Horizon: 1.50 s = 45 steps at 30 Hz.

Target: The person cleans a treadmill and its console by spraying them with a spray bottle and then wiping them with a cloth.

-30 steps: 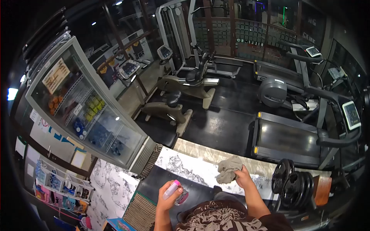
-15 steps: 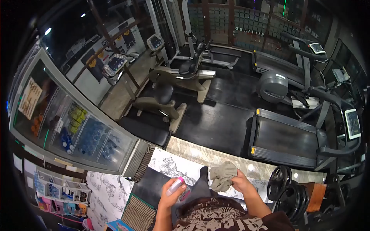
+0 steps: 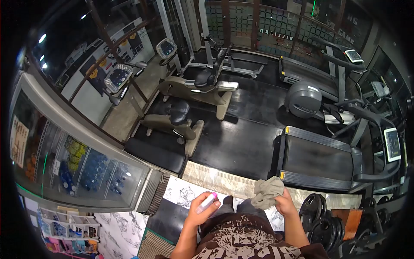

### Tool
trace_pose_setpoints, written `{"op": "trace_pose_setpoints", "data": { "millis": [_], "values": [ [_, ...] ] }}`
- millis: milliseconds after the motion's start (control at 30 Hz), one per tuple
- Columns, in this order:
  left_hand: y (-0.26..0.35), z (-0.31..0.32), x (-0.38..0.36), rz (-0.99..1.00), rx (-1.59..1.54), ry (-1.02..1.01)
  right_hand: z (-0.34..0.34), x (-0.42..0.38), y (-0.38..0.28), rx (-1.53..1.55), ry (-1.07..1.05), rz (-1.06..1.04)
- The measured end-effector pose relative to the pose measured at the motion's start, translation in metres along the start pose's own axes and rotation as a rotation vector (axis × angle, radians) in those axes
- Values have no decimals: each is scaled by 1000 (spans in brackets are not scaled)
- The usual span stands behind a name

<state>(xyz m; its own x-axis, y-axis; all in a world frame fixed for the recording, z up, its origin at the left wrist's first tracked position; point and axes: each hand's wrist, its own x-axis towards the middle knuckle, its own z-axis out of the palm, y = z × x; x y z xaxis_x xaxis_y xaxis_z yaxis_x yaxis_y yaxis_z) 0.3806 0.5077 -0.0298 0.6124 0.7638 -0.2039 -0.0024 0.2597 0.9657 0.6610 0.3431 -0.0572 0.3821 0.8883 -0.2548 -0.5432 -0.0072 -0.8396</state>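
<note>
Since a second ago the view has swung left, the fridge sliding toward nine o'clock. Right hand [image 3: 286, 203] grips a bunched grey cloth [image 3: 267, 192]; left hand [image 3: 201, 211] is closed round a pink-capped spray bottle [image 3: 206, 202], both carried ready. Treadmill [image 3: 319, 162] edges one o'clock; open black floor [image 3: 235, 140] lies at twelve.

- The patterned glass partition [image 3: 276, 32] at the far side of the gym carries light lettering, seen reversed as through the glass; it seems to spell "BILLIARD".
- Large pale letters stand on the dark panel [image 3: 354, 26] at the upper right, too cut off to read whole.
- The paper notice [image 3: 18, 140] on the drinks fridge [image 3: 82, 168] bears writing too small to read.
</note>
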Motion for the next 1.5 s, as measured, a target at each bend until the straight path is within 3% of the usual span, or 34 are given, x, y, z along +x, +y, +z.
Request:
{"op": "trace_pose_setpoints", "data": {
  "millis": [167, 367, 500, 600, 800, 867, 967, 1033, 1100, 1300, 1400, 1500],
  "values": [
    [9, -6, 29, 22, 23, 57, -17, 44, 28, -82, -121, 11],
    [10, -14, 57, 24, 24, 124, 9, 111, 4, -177, -289, 27],
    [1, -14, 78, 55, 28, 212, 23, 166, -11, -56, -393, -63],
    [-20, -16, 97, 109, 26, 292, 20, 208, -6, 67, -388, 31],
    [-136, -8, 159, 211, -42, 512, -61, 306, 40, 1, -605, 62],
    [-195, 5, 186, 217, -30, 522, -102, 325, 71, -37, -588, 70],
    [-235, 33, 220, 121, -39, 560, -158, 320, 96, 37, -436, 165],
    [-231, 51, 234, 64, -42, 416, -176, 315, 80, 84, -315, 217],
    [-218, 67, 257, -14, -64, 280, -210, 314, 79, 108, -246, 123],
    [-168, 112, 352, 6, 54, -67, -251, 302, 37, 61, -15, 8],
    [-158, 132, 391, 172, 118, -165, -267, 294, 41, 133, 75, -54],
    [-153, 142, 416, 117, 50, -281, -265, 288, 49, 155, 201, -70]
  ]
}}
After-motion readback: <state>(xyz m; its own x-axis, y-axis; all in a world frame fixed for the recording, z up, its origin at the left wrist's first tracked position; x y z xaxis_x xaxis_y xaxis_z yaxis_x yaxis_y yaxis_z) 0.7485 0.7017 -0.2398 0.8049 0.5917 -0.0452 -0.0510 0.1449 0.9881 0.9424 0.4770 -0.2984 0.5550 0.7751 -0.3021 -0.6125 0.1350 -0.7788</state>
